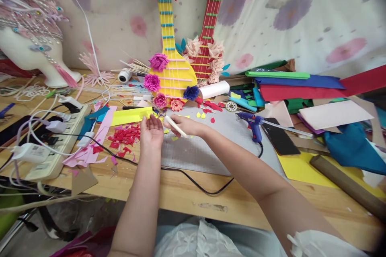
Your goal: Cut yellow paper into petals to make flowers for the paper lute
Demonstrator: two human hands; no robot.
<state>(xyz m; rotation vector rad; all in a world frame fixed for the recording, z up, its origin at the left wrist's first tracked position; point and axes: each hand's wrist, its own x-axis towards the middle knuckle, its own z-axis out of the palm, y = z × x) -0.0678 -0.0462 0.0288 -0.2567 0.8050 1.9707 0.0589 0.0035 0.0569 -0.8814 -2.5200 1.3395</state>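
Wrapping round a pale-handled tool (pixel 176 127), likely scissors, the fingers of the right hand (pixel 187 125) are closed; its working end cannot be made out. The left hand (pixel 152 132) is turned palm up just beside it, fingers loosely curled by the near end of a yellow strip (pixel 129 117); whether they pinch it, I cannot tell. The strip stretches leftward above the worktop (pixel 241 207), red scraps (pixel 126 136) just below it. The step in hand looks like snipping small shapes, judging by the yellow pieces (pixel 200 115) on the grey mat (pixel 199 156). Another cut would call for a steady left hold, fingertips clear. Farther out, a blue glue gun (pixel 255 124) lies rightward, and a yellow instrument (pixel 177 73) with paper flowers stands behind.
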